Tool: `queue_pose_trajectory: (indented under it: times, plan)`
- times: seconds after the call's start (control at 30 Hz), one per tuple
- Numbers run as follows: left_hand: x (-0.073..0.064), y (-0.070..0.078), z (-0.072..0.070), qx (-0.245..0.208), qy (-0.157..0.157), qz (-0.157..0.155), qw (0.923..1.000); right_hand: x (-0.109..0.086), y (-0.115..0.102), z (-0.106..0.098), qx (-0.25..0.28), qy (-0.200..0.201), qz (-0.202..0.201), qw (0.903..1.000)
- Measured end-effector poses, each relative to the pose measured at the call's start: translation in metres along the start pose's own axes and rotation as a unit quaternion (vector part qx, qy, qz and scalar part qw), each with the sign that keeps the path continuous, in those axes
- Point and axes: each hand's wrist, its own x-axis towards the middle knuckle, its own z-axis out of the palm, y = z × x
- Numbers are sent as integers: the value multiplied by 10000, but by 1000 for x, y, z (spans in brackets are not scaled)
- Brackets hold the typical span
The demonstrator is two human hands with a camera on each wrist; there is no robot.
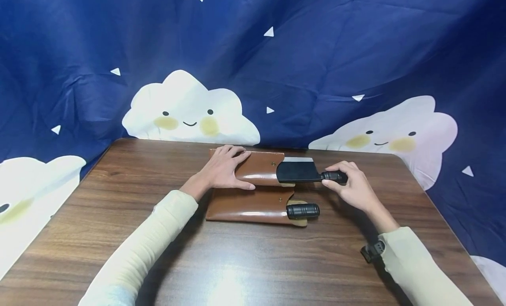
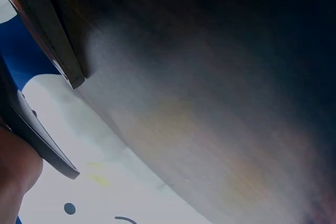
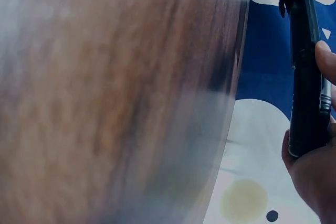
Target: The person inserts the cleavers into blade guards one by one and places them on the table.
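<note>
My left hand [image 1: 227, 167] holds the upper brown leather sheath [image 1: 262, 167], fingers across its top and thumb along the near edge. A cleaver [image 1: 298, 170] with a black blade and a bright silver edge sticks partly out of that sheath's right end; the rest of its blade is hidden inside. Its black handle [image 3: 307, 93] is pinched between the thumb and fingers of my right hand [image 1: 352, 185]. Just nearer to me lies a second brown sheath [image 1: 249, 205]. From its open end pokes another black handle [image 1: 303, 210], with the blade out of sight.
Both sheaths are over a brown wooden table [image 1: 276, 262], near its far edge. Behind it hangs a dark blue cloth [image 1: 296, 68] printed with white clouds and small triangles. A dark device [image 1: 372, 251] sits at the right wrist.
</note>
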Motion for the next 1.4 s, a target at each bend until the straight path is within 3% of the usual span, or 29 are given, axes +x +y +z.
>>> queue_pose_trajectory:
  times: [0.23,0.77,1.4]
  plan:
    - [1,1,-3,-128,134,-51,9998,3,-4,2,81,135,-181,9997]
    - [1,7,-6,-70,103,-78,9999,5,-16,13,158,214,-326,9991]
    - [4,15,-10,-50,83,-9,10000,10,-32,18,449,5,-743,9962]
